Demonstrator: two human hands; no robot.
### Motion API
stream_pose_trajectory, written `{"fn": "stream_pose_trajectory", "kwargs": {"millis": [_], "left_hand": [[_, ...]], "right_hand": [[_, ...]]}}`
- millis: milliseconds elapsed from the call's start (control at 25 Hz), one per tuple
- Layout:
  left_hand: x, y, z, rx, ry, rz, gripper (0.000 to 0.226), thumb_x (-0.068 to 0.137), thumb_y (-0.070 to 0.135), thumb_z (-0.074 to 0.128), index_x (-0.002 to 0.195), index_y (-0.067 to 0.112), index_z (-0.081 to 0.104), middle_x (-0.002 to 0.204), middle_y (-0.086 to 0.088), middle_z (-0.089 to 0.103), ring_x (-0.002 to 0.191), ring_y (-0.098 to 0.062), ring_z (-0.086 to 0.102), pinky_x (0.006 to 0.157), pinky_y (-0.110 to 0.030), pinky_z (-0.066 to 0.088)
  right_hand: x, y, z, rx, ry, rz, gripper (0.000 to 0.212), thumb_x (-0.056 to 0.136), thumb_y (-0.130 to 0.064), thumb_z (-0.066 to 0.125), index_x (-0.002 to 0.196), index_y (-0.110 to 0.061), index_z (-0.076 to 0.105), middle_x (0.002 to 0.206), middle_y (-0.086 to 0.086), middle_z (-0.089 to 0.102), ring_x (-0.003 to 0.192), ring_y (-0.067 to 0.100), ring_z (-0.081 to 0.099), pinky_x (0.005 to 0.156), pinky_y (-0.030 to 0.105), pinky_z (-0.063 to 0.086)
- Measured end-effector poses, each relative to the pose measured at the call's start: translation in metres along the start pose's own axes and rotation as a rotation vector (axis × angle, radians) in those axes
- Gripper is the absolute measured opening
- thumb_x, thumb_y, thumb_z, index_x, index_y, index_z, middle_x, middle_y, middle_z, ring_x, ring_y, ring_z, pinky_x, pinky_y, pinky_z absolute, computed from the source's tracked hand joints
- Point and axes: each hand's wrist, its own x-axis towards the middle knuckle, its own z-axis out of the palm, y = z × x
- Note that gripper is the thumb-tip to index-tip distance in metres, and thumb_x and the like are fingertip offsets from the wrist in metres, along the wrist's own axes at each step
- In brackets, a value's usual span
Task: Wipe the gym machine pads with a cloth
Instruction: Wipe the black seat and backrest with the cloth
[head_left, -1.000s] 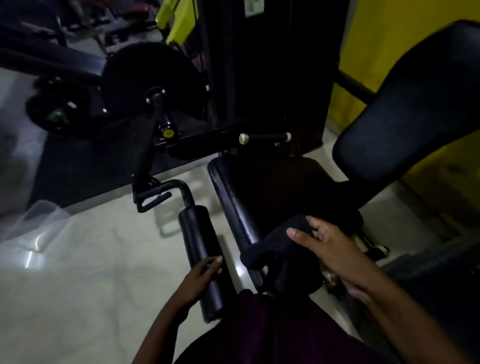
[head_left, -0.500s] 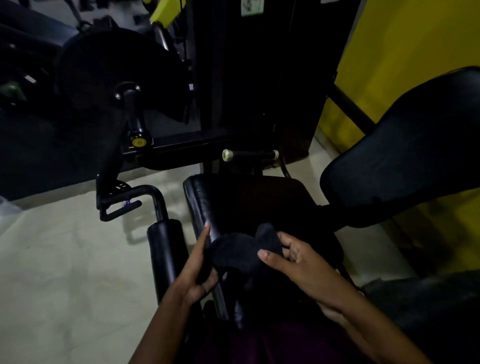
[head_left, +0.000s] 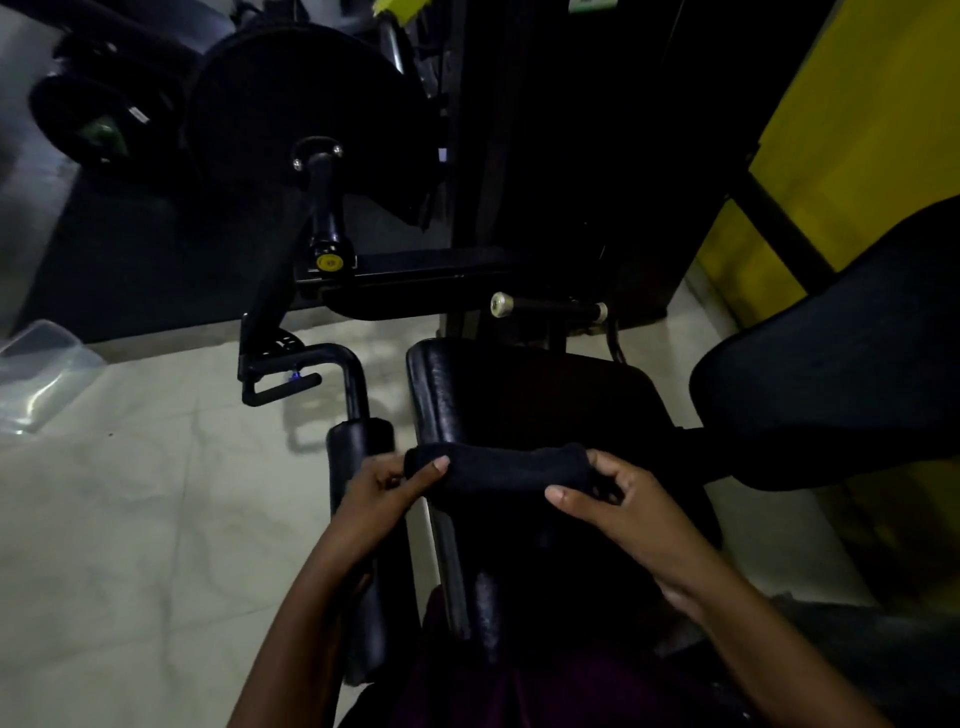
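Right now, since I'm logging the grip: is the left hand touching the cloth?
Touching. The head view shows the left hand pinching the left end of the cloth between thumb and fingers.

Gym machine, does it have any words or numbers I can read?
None can be read.
On the black lever, a yellow round sticker: its mark is too blurred.
At the picture's top edge, a white label: cut off and too dim.

Matt dark cloth (head_left: 498, 470); glossy grained seat pad (head_left: 524, 395); polished floor (head_left: 156, 519).
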Motion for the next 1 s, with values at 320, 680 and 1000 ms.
{"fn": "stream_pose_trajectory", "kwargs": {"millis": [320,680,1000], "left_hand": [[0.004,0.013,0.002,-0.083,-0.073,0.386,0.034,0.057,0.047,0.079,0.087,0.032,0.076,0.106,0.009,0.072,0.107,-0.007,0.064,0.086,-0.018,0.053],[-0.008,0.033,0.057,0.149,-0.010,0.472,0.044,0.084,0.011,0.063,0.116,0.035,0.044,0.112,0.020,0.057,0.096,0.017,0.058,0.082,-0.005,0.047],[-0.030,0.019,0.078,-0.124,0.005,0.107,0.033,0.092,0.012,0.053,0.121,0.026,0.046,0.116,-0.007,0.061,0.096,-0.018,0.065,0.068,-0.024,0.059]], "right_hand": [[0.014,0.011,-0.018,-0.342,0.073,-0.374,0.036,0.073,-0.021,0.075,0.104,-0.035,0.061,0.113,-0.022,0.062,0.107,-0.006,0.056,0.090,0.014,0.043],[0.015,-0.004,-0.045,0.143,0.115,-0.345,0.028,0.062,-0.031,0.079,0.087,-0.023,0.066,0.093,-0.001,0.073,0.095,0.018,0.068,0.085,0.033,0.054],[-0.013,0.066,-0.021,0.146,0.264,-0.380,0.017,0.087,-0.012,0.061,0.092,-0.028,0.064,0.100,-0.011,0.069,0.099,0.000,0.062,0.079,0.015,0.049]]}}
